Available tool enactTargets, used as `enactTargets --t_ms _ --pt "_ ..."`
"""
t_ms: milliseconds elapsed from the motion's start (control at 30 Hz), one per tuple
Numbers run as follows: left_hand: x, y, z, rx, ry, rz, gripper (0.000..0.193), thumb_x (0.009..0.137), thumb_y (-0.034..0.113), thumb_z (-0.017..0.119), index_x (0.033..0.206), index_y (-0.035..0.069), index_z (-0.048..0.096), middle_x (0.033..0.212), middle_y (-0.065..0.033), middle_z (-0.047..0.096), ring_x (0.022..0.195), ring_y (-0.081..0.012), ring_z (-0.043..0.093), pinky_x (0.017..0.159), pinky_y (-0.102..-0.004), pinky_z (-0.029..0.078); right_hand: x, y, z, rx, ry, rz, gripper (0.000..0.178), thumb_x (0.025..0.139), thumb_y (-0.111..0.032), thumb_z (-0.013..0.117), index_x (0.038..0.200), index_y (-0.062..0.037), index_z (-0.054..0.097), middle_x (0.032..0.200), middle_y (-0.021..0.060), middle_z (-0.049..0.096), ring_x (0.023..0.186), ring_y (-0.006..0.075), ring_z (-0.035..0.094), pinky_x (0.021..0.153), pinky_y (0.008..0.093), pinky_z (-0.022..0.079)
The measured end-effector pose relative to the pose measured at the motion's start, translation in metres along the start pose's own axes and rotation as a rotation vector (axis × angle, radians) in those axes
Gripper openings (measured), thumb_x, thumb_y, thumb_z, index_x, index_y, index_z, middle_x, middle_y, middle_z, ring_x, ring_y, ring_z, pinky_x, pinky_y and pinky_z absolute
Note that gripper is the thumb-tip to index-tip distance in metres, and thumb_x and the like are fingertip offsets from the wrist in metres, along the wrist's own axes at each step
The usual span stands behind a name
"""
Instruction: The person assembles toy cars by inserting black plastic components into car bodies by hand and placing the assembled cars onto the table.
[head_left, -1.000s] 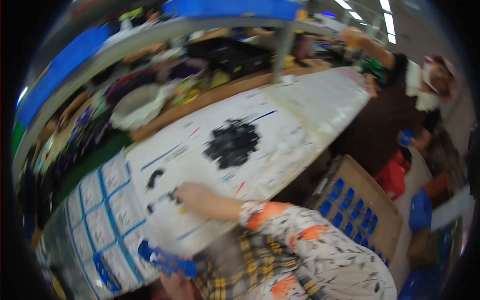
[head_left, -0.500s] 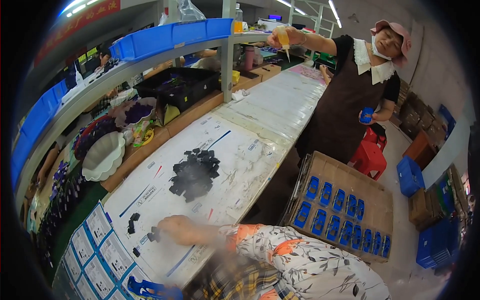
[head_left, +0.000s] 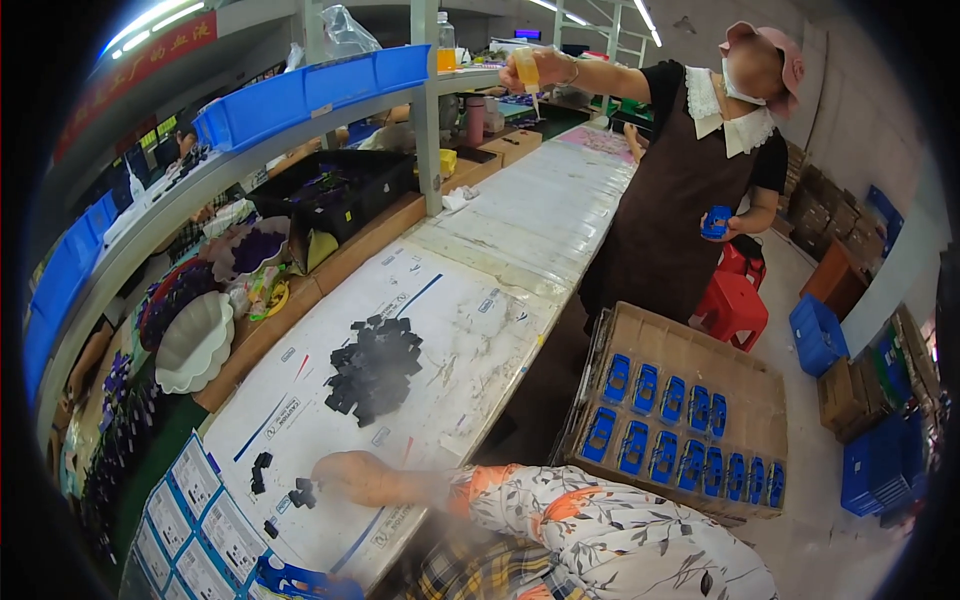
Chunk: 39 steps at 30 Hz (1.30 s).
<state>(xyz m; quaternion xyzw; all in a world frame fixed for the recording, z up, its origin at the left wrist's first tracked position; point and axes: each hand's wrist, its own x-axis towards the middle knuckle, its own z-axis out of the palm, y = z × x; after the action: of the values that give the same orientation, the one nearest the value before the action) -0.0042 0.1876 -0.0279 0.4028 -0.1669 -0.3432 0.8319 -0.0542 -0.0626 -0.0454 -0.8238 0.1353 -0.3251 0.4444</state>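
Observation:
My right hand, in a floral sleeve, reaches over the white worktop from the lower right. Its fingertips are beside or on a few small black pieces; haze blurs the fingers, so I cannot tell whether they grip one. More loose black pieces lie to the left. A large heap of black pieces sits farther up the worktop. At the bottom edge a blue toy-car shell shows over a printed sheet. My left hand cannot be made out in the picture.
Across the table corner a person holds a yellow dropper bottle and a blue car shell. An open carton holds rows of blue car shells. A metal shelf with blue bins runs along the left; red stools stand behind.
The whole view has shifted slightly, moving the worktop items left and down. My right hand stays by the same black pieces. The other person still holds the bottle and shell.

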Motion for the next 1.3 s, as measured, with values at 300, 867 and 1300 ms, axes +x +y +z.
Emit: enactTargets --t_ms 300,867,1300 --pt "0.005 -0.001 0.005 0.109 0.017 -0.051 0.051 0.08 0.01 0.064 0.125 0.003 0.04 0.105 -0.0117 0.057 0.091 -0.026 0.057 0.082 -0.0406 0.047 -0.002 0.004 -0.004 0.132 0.027 -0.006 0.02 0.078 -0.003 0.053 0.097 -0.0043 0.061 0.09 0.0127 0.062 0.083 0.0257 0.059 0.077 0.0321 0.045" --pt "0.006 -0.004 0.02 0.254 0.081 0.013 0.048 0.075 0.009 0.066 0.117 -0.001 0.044 0.1 -0.0112 0.06 0.09 -0.0219 0.061 0.076 -0.0332 0.049 -0.005 -0.001 -0.024 0.36 0.042 0.04 0.017 0.081 -0.004 0.056 0.097 -0.0004 0.06 0.083 0.0055 0.063 0.073 0.0101 0.059 0.067 0.0234 0.048" --pt "-0.016 0.009 0.05 0.109 0.02 -0.049 0.078 0.059 0.019 0.084 0.124 0.009 0.042 0.116 -0.0177 0.053 0.101 -0.0379 0.057 0.085 -0.0456 0.049 -0.043 -0.054 -0.038 0.748 -0.098 0.359 0.017 0.083 -0.002 0.058 0.099 0.0016 0.062 0.085 0.0032 0.063 0.075 0.0055 0.057 0.066 0.0182 0.046"
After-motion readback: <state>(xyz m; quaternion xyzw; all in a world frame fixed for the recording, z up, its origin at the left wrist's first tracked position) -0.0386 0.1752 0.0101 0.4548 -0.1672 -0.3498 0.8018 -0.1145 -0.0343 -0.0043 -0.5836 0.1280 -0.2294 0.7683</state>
